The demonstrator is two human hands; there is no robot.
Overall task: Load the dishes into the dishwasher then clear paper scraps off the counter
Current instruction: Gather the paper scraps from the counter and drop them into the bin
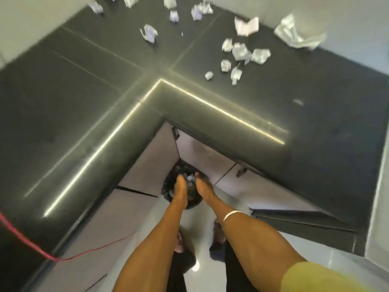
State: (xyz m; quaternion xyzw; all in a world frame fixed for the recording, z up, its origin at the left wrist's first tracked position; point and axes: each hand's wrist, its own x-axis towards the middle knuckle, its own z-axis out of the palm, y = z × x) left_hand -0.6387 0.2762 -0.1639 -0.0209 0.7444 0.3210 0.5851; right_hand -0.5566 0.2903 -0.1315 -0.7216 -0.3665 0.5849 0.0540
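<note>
Both my arms reach down over a black bin (168, 186) lined with a dark bag, standing on the floor in the inner corner of the L-shaped counter. My left hand (180, 186) and my right hand (202, 184) hang side by side above its mouth, fingers pointing down. A small pale paper scrap (190, 178) shows between them, inside the bin or just above it. Several crumpled white paper scraps (242, 52) lie on the dark counter (105, 91) at the far right, and more scraps (149, 32) lie along the back wall.
Grey cabinet doors (151, 161) run below the counter on both sides of the corner. A red cable (31, 245) hangs over the counter's left edge down to the floor. A dark open door or drawer (294, 216) juts out at the right. Glossy pale floor (200, 268) lies under my feet.
</note>
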